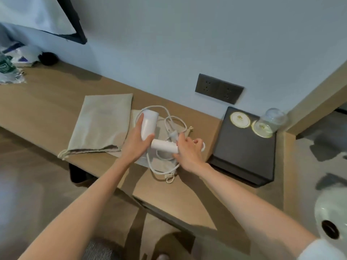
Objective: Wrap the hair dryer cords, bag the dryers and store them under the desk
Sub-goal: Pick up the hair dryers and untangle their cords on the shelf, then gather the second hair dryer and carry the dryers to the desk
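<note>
Dryer (148,124) sits mid-desk (47,102), with the left hand (138,145) wrapped round its barrel and the right hand (187,152) curled on the handle end at 4 o'clock. Cord (176,119) sprawls loose at 3 o'clock, so wrapping looks barely begun. Bag (101,124) lies flat at 9 o'clock; bagging and storing remain.

Both bare forearms stretch forward over the counter's (47,102) front edge. The left grip (138,139) clasps the hair dryer (148,124) by its barrel. The right grip (188,152) curls round its handle end.
</note>
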Motion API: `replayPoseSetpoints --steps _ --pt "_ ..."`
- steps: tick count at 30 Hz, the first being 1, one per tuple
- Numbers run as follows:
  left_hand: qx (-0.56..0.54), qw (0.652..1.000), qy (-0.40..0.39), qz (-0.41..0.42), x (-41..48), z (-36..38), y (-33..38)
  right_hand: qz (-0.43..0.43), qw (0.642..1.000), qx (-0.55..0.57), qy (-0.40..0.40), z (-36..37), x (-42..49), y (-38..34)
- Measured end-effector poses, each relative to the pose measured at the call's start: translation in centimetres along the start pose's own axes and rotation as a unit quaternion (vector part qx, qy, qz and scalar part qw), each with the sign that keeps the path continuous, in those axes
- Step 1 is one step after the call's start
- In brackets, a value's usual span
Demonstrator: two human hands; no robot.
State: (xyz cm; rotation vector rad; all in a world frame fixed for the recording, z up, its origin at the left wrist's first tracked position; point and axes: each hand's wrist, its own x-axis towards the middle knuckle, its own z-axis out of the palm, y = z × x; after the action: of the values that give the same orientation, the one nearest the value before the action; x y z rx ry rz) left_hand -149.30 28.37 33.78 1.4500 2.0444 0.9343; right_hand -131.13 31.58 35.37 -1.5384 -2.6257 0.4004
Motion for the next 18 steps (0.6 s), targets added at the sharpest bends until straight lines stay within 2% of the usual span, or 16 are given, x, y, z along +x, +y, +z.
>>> replayPoseSetpoints --steps 6,8,12,18 --pt "0.050 0.996 -0.056 -0.058 1.8 3.2 -3.6 0.059 0.995 0.059 -0.059 4.5 2.3 1.2" --pt "0.069 0.995 -0.044 -0.061 2.1 3.7 -3.7 0.081 0.992 0.080 -0.056 5.4 2.6 1.3" --pt "0.092 0.994 -0.038 -0.047 2.1 4.1 -3.7 0.079 0.996 0.034 -0.032 6.4 2.4 1.3" --pt "0.123 0.985 -0.103 -0.068 0.9 2.7 -2.2 0.120 0.987 0.089 -0.051 4.4 2.2 1.0"
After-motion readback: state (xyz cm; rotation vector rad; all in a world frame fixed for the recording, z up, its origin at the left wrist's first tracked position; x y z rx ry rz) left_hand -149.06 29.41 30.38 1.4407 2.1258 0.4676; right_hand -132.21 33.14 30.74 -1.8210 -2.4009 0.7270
